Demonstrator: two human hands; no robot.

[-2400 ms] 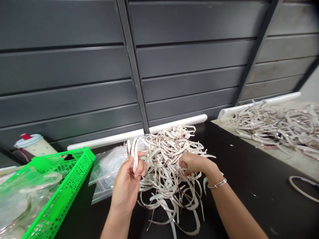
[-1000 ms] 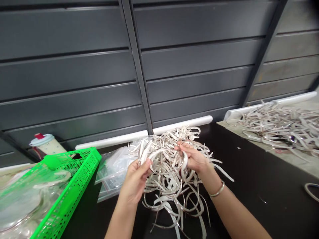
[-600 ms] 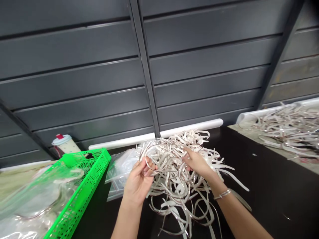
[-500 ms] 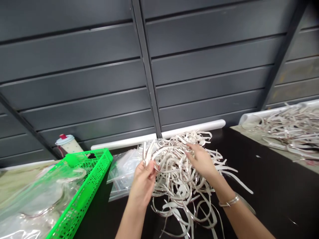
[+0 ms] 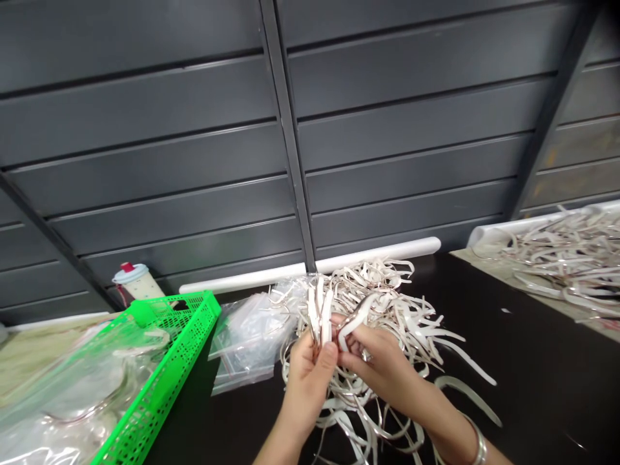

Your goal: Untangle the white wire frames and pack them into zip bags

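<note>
Grey metal wall panels [image 5: 159,129] fill the top of my view, and below them runs a black table [image 5: 533,381]. A white plastic pipe [image 5: 310,269] lies along the foot of the wall. On the table sits a tangled heap of white strips [image 5: 387,297] with thin metal edges, and a second heap [image 5: 566,258] lies on a beige board [image 5: 484,265] to the right. To the left I have a green plastic crate [image 5: 165,381] holding clear bags [image 5: 62,400], one more clear bag [image 5: 249,342] beside the heap, and a cup with a red cap [image 5: 133,281] behind the crate. Over the heap, the left hand [image 5: 307,387] is closed around a small upright bunch of strips [image 5: 317,316]. The right hand [image 5: 382,368], just beside it, pinches one curved strip [image 5: 351,329] between thumb and fingers. A metal bangle [image 5: 477,442] circles the right wrist.
</note>
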